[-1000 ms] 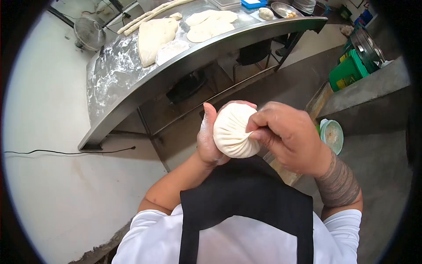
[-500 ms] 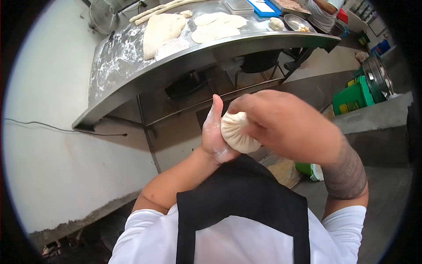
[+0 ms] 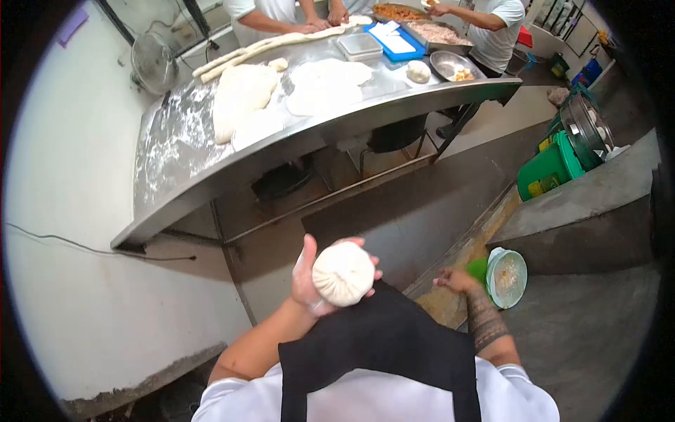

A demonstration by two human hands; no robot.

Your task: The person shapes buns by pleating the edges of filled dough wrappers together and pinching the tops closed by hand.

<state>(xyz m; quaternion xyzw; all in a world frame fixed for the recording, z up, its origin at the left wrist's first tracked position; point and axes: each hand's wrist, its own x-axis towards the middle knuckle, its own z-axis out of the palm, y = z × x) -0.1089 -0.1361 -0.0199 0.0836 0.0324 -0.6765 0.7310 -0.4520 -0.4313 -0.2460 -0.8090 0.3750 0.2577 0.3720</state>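
Note:
A round, pleated dough bun (image 3: 343, 274) rests on the palm of my left hand (image 3: 306, 281), its gathered top facing up. The thumb and fingertips of that hand curve around the bun's sides. Off to the right and apart from the bun, my right hand (image 3: 458, 280) hangs low with loosely bent, slightly parted fingers; I see nothing held in it. Just beside it stands a light-coloured bucket (image 3: 508, 280) with scraps inside, and a green piece (image 3: 478, 269) lies partly behind my wrist.
Ahead is a steel table (image 3: 176, 158) bearing flat dough sheets (image 3: 242, 95), long dough ropes (image 3: 274, 48), another bun (image 3: 418, 72), a metal bowl (image 3: 450, 63) and a filling tray (image 3: 439, 35). Co-workers' hands (image 3: 309, 27) work behind it. A green bucket (image 3: 552, 169) stands at right.
My right hand has left the bun's pleated top and dropped right, beside the light bucket. My left hand and the bun sit lower in view, and co-workers now show behind the table.

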